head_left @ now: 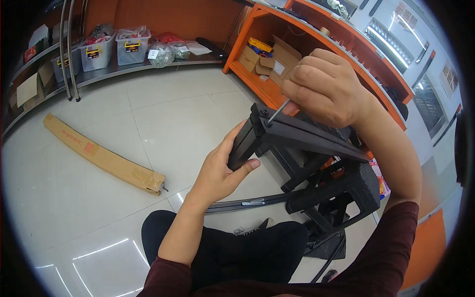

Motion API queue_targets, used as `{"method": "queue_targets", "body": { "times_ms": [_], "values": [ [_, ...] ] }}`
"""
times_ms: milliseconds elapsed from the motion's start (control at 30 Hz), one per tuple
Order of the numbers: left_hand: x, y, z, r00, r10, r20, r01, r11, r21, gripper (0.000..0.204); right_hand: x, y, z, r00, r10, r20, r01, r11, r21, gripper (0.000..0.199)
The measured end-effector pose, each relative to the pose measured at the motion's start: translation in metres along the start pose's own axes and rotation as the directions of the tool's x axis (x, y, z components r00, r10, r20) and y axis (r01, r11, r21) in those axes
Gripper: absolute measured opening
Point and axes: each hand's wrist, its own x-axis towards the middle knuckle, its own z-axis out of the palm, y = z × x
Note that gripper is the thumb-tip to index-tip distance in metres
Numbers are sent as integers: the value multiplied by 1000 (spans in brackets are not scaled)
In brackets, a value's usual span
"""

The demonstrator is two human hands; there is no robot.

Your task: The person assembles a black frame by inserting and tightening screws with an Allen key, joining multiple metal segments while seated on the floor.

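A black metal frame made of joined square bars lies slantwise before me, its corner pointing up and to the left. My left hand is wrapped round that corner from the left, thumb in front. In my closed right hand is a thin metal hex key, most of it hidden by the fingers. Its lower tip meets one of two dark bolts at the corner; the other bolt sits just beside it. Below the frame stands a black plastic step stool.
A long cardboard box lies on the tiled floor at the left. Clear plastic bins and bagged parts stand on a low shelf behind. An orange workbench with an open carton is at the back right. Another black bar lies near my legs.
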Motion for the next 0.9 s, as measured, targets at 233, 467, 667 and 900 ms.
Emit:
{"method": "queue_targets", "body": {
  "times_ms": [233, 467, 667, 900],
  "values": [
    [-1, -3, -3, 997, 81, -6, -81, 997, -11, 88, 18, -10, -13, 961, 182, 209, -234, 936, 261, 25],
    [33, 27, -8, 968, 246, -53, -250, 916, -315, 102, 7, -9, -7, 941, 283, 187, -332, 882, 334, 26],
    [38, 32, 7, 967, 245, -69, -254, 941, -224, 68, 7, -11, -11, 933, 279, 226, -339, 892, 298, 29],
    [39, 28, 14, 965, 232, -122, -256, 936, -242, 59, 12, -17, -16, 830, 400, 390, -537, 761, 364, 41]
  ]
}}
